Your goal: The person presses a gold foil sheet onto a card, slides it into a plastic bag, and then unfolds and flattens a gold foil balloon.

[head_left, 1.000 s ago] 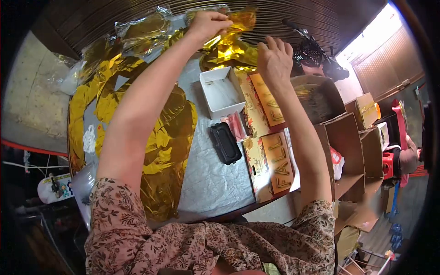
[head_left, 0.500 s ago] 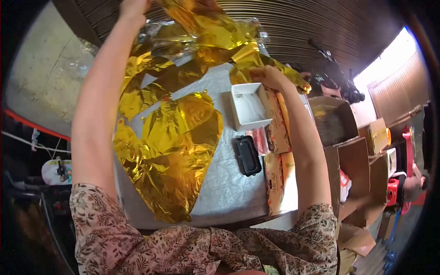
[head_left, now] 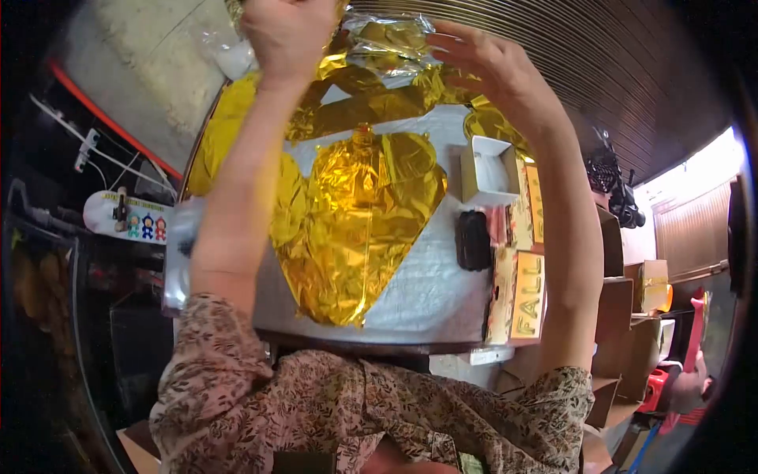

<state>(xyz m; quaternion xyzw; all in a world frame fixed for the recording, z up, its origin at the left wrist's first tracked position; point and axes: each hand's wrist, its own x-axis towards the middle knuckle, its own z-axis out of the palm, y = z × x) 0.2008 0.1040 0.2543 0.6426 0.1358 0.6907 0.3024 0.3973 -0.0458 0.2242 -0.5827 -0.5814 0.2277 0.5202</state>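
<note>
My left hand (head_left: 290, 35) is raised at the top edge of the view, its fingers closed on a gold foil balloon (head_left: 341, 17) that is mostly out of sight. Over the far side of the table, my right hand (head_left: 483, 62) has its fingers spread and holds nothing. Close to those fingers lies crumpled clear plastic film (head_left: 387, 39). A large flat gold foil balloon (head_left: 359, 229), uninflated, covers the table's middle, with more gold foil (head_left: 371, 112) spread behind it.
Right of the foil stand a white open box (head_left: 491, 170), a black plastic case (head_left: 474, 241) and printed "FALL" packages (head_left: 527, 294). Cardboard boxes (head_left: 616, 332) are stacked beyond the right edge, where another person (head_left: 693, 387) is partly visible. Corrugated wall (head_left: 568, 55) borders the far side.
My right hand has let go of the foil near the white box and risen, fingers spreading. My left hand has shifted right in view. The hanging foil has moved mostly out of sight.
</note>
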